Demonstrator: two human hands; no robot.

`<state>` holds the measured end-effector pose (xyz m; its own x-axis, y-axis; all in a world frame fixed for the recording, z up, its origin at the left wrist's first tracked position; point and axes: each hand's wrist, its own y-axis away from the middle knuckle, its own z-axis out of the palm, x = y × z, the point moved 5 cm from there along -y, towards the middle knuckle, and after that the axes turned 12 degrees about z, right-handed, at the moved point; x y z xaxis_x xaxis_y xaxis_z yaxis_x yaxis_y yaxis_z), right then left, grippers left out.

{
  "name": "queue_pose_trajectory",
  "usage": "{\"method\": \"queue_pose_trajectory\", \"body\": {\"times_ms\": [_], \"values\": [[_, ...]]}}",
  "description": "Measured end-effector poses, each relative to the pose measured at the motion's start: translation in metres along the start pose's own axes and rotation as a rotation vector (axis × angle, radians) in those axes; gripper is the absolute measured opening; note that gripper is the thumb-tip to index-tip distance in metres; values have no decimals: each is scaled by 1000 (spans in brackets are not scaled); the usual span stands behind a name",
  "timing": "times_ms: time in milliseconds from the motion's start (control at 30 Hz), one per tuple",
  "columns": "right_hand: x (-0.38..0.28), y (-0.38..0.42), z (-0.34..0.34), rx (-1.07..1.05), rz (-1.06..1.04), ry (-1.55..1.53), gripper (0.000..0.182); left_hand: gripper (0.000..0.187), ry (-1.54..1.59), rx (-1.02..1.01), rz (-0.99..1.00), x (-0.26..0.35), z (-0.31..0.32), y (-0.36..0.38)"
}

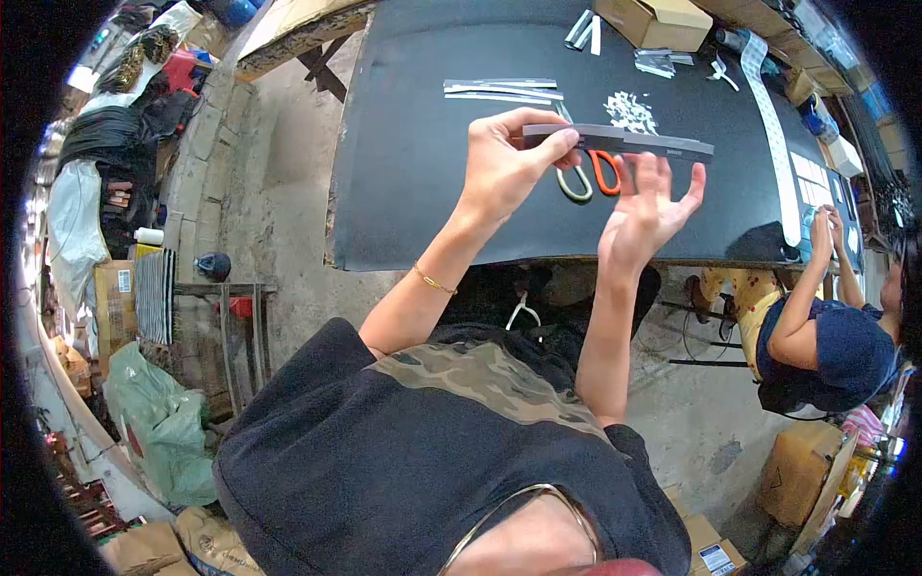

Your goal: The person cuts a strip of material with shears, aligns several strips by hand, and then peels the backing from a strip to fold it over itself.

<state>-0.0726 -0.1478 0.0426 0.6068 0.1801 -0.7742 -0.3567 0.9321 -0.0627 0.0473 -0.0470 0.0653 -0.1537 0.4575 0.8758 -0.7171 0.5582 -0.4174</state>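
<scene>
My left hand (pixel 504 163) pinches a thin dark strip (pixel 653 144) by its left end, thumb on top, over the black tabletop. The strip runs level to the right, and a second layer shows along part of it. Close below its right half is my right hand (pixel 642 226), palm up, fingertips at the strip's lower edge and thumb stretched out to the right. Scissors (pixel 606 175) with one orange and one pale handle lie just beneath the strip, their blades partly hidden by my left hand. Behind the strip sits a pile of small white scraps (pixel 631 112).
Several pale strips (pixel 504 90) lie at the table's (pixel 403 192) back left. A cardboard box (pixel 663 21), bundled clear strips (pixel 658 63) and a long white perforated band (pixel 771 134) are toward the back right. Another person (pixel 831 336) works at the right end.
</scene>
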Motion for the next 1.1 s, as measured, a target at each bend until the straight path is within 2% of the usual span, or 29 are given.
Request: {"method": "queue_pose_trajectory", "body": {"times_ms": [67,100,167,267,367,400,600,667,933,1100], "values": [[14,-4,-24,96,155,-173,57,11,-2,6,10,1,-3,-1],[19,-6,-36,96,154,-173,57,11,14,7,13,1,-4,-1],[44,-6,-37,-292,529,-279,39,11,36,2,14,-1,-4,0],[33,6,-6,-391,478,-163,35,11,30,-25,-7,-6,-4,1],[29,-1,-3,-500,410,-54,32,11,-9,-28,-17,-3,-4,1],[23,0,1,-359,438,21,22,11,-15,-49,-36,-1,-4,2],[24,-4,2,-267,401,77,10,17,32,-61,-104,-2,-10,2],[23,-3,3,-267,384,80,10,19,75,-40,-131,-2,-12,3],[20,-1,5,-256,363,85,11,21,-107,-50,-27,5,-15,1],[22,-2,3,-244,358,106,13,20,-149,-56,-29,7,-16,1]]}}
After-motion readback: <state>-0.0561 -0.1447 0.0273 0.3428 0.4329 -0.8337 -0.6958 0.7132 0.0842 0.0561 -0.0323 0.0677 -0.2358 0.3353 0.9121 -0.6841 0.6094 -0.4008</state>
